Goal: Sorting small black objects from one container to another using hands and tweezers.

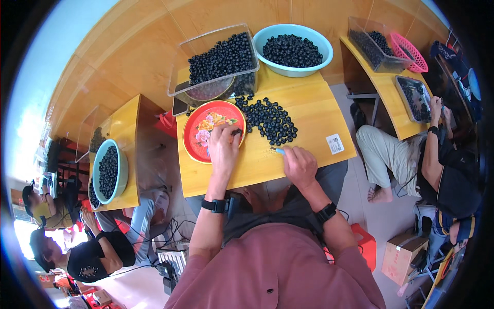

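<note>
My left hand (225,147) is over a round red plate (193,149) with a flower pattern. Its fingers close on a small dark brownish piece (235,132) near the plate's right side. My right hand (300,166) grips a small tool with a light blue end (279,151), just above the yellow table (319,113); most of the tool is hidden in the fist. Between and beyond my hands lies a loose pile of shiny dark round beads (271,121), which could also be berries. Some touch the plate's right rim.
Behind the plate, a clear plastic bin (213,82) and a light blue basin (329,55) hold more dark pieces. A dark phone-like object (180,105) lies beside the bin. A white label (335,144) is on the table's right. People sit at tables on both sides.
</note>
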The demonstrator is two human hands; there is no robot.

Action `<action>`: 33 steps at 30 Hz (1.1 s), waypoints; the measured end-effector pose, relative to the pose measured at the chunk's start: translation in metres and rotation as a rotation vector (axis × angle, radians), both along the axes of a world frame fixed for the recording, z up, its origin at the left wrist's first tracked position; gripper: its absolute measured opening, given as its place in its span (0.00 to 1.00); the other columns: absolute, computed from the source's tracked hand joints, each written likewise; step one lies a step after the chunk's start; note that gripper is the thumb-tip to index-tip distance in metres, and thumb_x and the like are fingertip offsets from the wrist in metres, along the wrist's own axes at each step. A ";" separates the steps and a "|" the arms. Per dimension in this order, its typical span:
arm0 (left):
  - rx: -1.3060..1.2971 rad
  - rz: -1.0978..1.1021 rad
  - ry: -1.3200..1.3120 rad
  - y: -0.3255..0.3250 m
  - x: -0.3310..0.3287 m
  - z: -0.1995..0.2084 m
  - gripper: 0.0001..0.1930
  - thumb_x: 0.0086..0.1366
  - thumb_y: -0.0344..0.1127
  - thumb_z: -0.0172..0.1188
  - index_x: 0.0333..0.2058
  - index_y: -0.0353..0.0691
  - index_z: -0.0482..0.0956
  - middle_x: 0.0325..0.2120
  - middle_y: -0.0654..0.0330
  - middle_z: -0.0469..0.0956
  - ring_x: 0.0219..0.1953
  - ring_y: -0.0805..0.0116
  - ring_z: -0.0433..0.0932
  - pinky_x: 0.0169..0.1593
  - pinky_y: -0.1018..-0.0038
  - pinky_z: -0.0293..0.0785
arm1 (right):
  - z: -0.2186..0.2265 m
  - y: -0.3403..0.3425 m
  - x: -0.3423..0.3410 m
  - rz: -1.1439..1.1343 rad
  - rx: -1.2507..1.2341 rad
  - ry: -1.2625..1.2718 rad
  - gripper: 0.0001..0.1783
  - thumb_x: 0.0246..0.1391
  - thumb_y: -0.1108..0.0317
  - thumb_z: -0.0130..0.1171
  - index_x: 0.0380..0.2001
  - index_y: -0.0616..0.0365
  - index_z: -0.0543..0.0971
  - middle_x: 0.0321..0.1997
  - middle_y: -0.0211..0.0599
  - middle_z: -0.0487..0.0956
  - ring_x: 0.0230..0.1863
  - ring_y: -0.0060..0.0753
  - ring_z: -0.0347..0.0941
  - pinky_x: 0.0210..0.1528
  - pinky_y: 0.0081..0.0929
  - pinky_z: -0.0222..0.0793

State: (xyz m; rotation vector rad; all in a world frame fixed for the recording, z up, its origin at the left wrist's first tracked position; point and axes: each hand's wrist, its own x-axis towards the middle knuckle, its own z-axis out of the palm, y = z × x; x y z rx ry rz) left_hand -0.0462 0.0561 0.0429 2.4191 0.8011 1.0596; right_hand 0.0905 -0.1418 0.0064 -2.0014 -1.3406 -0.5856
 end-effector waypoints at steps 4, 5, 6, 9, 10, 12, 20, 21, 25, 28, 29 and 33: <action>0.200 -0.132 0.104 -0.013 0.021 0.001 0.11 0.57 0.28 0.69 0.40 0.44 0.84 0.38 0.61 0.82 0.45 0.59 0.80 0.49 0.62 0.69 | -0.001 0.001 0.000 -0.009 -0.001 0.002 0.02 0.55 0.71 0.61 0.33 0.54 0.80 0.22 0.34 0.71 0.25 0.40 0.74 0.27 0.38 0.70; 0.233 -0.206 0.122 -0.017 0.027 0.000 0.11 0.58 0.27 0.69 0.40 0.44 0.85 0.39 0.61 0.83 0.44 0.59 0.81 0.48 0.62 0.70 | -0.001 0.000 0.000 -0.011 -0.002 -0.001 0.02 0.55 0.71 0.61 0.33 0.54 0.80 0.22 0.34 0.71 0.25 0.40 0.74 0.27 0.38 0.70; 0.256 -0.236 0.168 -0.020 0.032 -0.002 0.10 0.58 0.28 0.68 0.39 0.44 0.84 0.37 0.62 0.81 0.42 0.60 0.80 0.46 0.63 0.69 | -0.001 0.000 -0.001 -0.014 -0.003 -0.001 0.02 0.55 0.71 0.61 0.33 0.54 0.80 0.22 0.34 0.71 0.25 0.39 0.74 0.27 0.38 0.70; 0.317 -0.229 0.302 -0.021 0.045 -0.011 0.07 0.59 0.30 0.66 0.38 0.44 0.83 0.31 0.61 0.77 0.39 0.60 0.78 0.45 0.63 0.69 | -0.003 0.000 -0.001 -0.007 -0.003 -0.001 0.02 0.55 0.71 0.61 0.33 0.54 0.80 0.22 0.34 0.71 0.25 0.39 0.74 0.27 0.38 0.70; 0.322 -0.231 0.332 -0.019 0.047 -0.015 0.07 0.59 0.30 0.64 0.37 0.42 0.82 0.31 0.59 0.77 0.39 0.60 0.78 0.44 0.63 0.71 | -0.003 0.001 -0.001 -0.006 -0.006 0.003 0.03 0.54 0.71 0.61 0.33 0.54 0.81 0.23 0.34 0.71 0.25 0.39 0.74 0.27 0.38 0.70; 0.292 -0.248 0.324 -0.015 0.048 -0.021 0.06 0.60 0.29 0.64 0.38 0.41 0.82 0.32 0.57 0.77 0.39 0.57 0.79 0.44 0.61 0.73 | -0.004 0.002 -0.001 0.001 0.003 0.004 0.03 0.54 0.71 0.61 0.33 0.54 0.81 0.23 0.34 0.71 0.25 0.39 0.74 0.28 0.38 0.70; -0.033 -0.301 0.116 -0.035 0.036 -0.022 0.07 0.63 0.22 0.62 0.40 0.33 0.81 0.35 0.49 0.77 0.38 0.45 0.82 0.44 0.56 0.80 | -0.002 -0.001 -0.001 -0.011 -0.019 0.006 0.05 0.54 0.72 0.61 0.35 0.55 0.81 0.23 0.34 0.71 0.26 0.38 0.74 0.28 0.38 0.70; -0.065 -0.282 0.098 -0.038 0.033 -0.023 0.07 0.62 0.22 0.63 0.40 0.33 0.82 0.37 0.48 0.78 0.38 0.46 0.82 0.44 0.57 0.80 | -0.001 -0.001 -0.001 -0.003 -0.018 0.005 0.05 0.54 0.72 0.61 0.35 0.56 0.81 0.23 0.34 0.71 0.26 0.38 0.74 0.28 0.38 0.70; -0.268 -0.219 0.048 -0.047 0.023 -0.030 0.07 0.62 0.23 0.65 0.40 0.34 0.84 0.39 0.49 0.80 0.36 0.52 0.83 0.41 0.63 0.81 | -0.001 -0.001 0.000 0.015 -0.018 0.012 0.04 0.54 0.71 0.61 0.35 0.56 0.81 0.23 0.34 0.71 0.25 0.38 0.74 0.28 0.37 0.70; -0.472 -0.188 -0.100 -0.060 0.019 -0.029 0.07 0.62 0.23 0.67 0.39 0.34 0.85 0.36 0.53 0.81 0.35 0.61 0.83 0.38 0.67 0.80 | -0.001 -0.001 -0.001 0.008 -0.009 0.003 0.05 0.54 0.71 0.62 0.35 0.56 0.81 0.23 0.34 0.71 0.25 0.38 0.74 0.28 0.37 0.69; -0.475 -0.189 -0.099 -0.064 0.019 -0.027 0.07 0.62 0.23 0.67 0.39 0.34 0.85 0.36 0.53 0.81 0.35 0.61 0.83 0.38 0.67 0.80 | -0.002 -0.001 0.000 0.007 -0.012 0.005 0.05 0.54 0.71 0.62 0.35 0.56 0.81 0.23 0.34 0.71 0.25 0.38 0.74 0.28 0.37 0.69; -0.498 -0.158 -0.097 -0.075 0.017 -0.029 0.08 0.61 0.22 0.69 0.40 0.35 0.85 0.33 0.56 0.80 0.31 0.68 0.81 0.36 0.71 0.78 | -0.004 -0.002 0.000 0.003 -0.021 0.013 0.06 0.54 0.71 0.62 0.35 0.56 0.82 0.23 0.34 0.72 0.26 0.38 0.74 0.27 0.37 0.69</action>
